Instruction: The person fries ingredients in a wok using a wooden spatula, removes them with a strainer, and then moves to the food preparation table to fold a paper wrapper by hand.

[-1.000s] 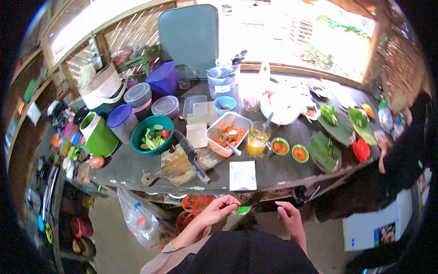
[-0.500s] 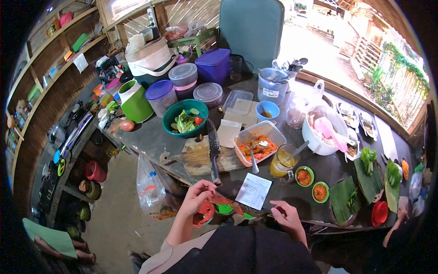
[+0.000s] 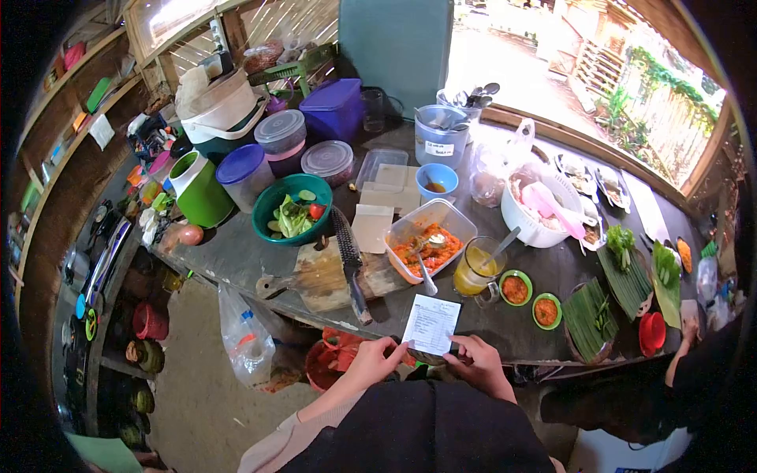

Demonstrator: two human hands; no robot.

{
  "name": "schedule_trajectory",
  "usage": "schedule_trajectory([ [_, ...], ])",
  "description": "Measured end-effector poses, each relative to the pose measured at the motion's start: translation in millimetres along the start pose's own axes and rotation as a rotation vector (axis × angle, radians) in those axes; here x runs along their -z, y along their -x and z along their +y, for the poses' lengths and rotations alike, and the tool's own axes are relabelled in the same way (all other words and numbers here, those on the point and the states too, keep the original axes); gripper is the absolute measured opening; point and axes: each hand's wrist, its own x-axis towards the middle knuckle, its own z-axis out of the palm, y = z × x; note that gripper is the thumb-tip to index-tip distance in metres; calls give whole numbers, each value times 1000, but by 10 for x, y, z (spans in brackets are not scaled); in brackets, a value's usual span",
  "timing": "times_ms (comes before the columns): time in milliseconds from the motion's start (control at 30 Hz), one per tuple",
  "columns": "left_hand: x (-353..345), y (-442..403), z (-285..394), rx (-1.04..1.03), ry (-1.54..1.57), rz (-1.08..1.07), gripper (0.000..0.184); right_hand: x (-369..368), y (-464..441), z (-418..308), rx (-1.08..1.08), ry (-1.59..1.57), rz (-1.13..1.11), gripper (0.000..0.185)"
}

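A white slip of paper [image 3: 431,325] with handwriting lies near the front edge of the dark table. My left hand [image 3: 377,361] pinches its lower left corner, and the fingertips of my right hand [image 3: 478,364] are closed at its lower right corner. Just behind the slip are a clear tub of chopped red food [image 3: 448,251] with a spoon and a glass mug of yellow liquid [image 3: 475,272]. To the left, a grater [image 3: 348,256] rests on a wooden cutting board [image 3: 319,277].
A green bowl of vegetables [image 3: 293,209] and lidded containers [image 3: 327,163] stand left. Two small green bowls [image 3: 546,310], a white basket [image 3: 540,206] and leaf-lined plates [image 3: 590,323] are right. Another person's hand [image 3: 690,322] shows at far right; a plastic bag [image 3: 246,337] hangs below.
Both hands have come inward to the slip's lower corners and closed on it. The view has shifted, and the slip sits more upright in it.
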Motion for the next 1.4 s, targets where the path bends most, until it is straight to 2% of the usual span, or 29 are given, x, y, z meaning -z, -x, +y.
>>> schedule_trajectory([
  [100, -26, -39, -50, 1, 4, -35, 29, -12, 23, 19, -52, -89, 11, 32],
  [167, -64, -48, -78, 93, 192, -51, 29, -21, 45, 23, -62, -116, 29, 31],
  [300, -52, -39, -48, 184, 312, -106, 28, -44, 52, 50, -127, -152, 7, 28],
  [367, -125, -22, -218, 142, 485, -60, 26, -93, 48, 91, -87, -159, 22, 28],
  [467, -96, 10, -289, 155, 562, -6, 26, -118, 34, 36, -21, -175, 57, 26],
  [633, -62, 18, -320, 176, 575, 14, 27, -93, 23, 9, -3, -199, 58, 25],
  [700, -60, 20, -307, 179, 580, 14, 27, -43, 27, -11, -38, -191, -13, 26],
  [900, 75, 159, -273, 227, 393, -7, 35, 188, 83, -52, -13, -218, 40, 22],
  [967, 205, 256, -379, 216, 270, -327, 35, 348, 125, 97, 111, -362, 240, 19],
  [1000, 333, 287, -245, 208, 271, -329, 35, 495, 116, -9, 139, -393, 393, 16],
  [1067, 623, 383, 79, 353, 299, -384, 34, 826, 60, -60, 200, -297, 646, 12],
  [1100, 715, 391, 131, 312, 344, -368, 32, 968, -7, -130, 208, -242, 795, 14],
  [1167, 814, 384, 190, 143, 442, -320, 31, 1438, -185, -92, 344, 232, 1000, 19],
  [1200, 888, 371, 225, 125, 407, -316, 30, 1665, -279, -10, 392, 517, 1087, 23],
  [1233, 923, 354, 256, 122, 409, -319, 30, 1736, -431, -158, 452, 54, 1125, 22],
  [1267, 943, 333, 284, 35, 396, -306, 29, 1814, -602, -307, 499, -413, 1124, 22],
  [1333, 938, 307, 385, -97, 390, -262, 27, 2098, -990, -352, 591, -481, 1150, 21],
  [1367, 917, 298, 366, -98, 391, -257, 27, 2238, -1182, -317, 623, -445, 1122, 20],
  [1400, 884, 305, 320, -53, 448, -253, 27, 2334, -1404, -398, 454, -440, 1201, 20],
])
